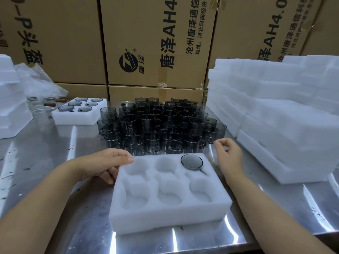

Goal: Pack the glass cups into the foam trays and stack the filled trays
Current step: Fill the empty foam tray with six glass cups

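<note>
Tray gripped at far-left corner by left hand; right hand held off tray's far-right corner, fingers loosely curled, nothing held. One cup seated in far-right pocket; other cups crowded behind tray. Risk: neighbours knocked when one is pulled.

A smoky glass cup sits far-right in the white foam tray, loose glass cups behind it.

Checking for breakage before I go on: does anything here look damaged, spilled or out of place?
None of the cups looks broken. Dark specks dot the steel table, and the foam stack at right sits staggered, not squared.
</note>
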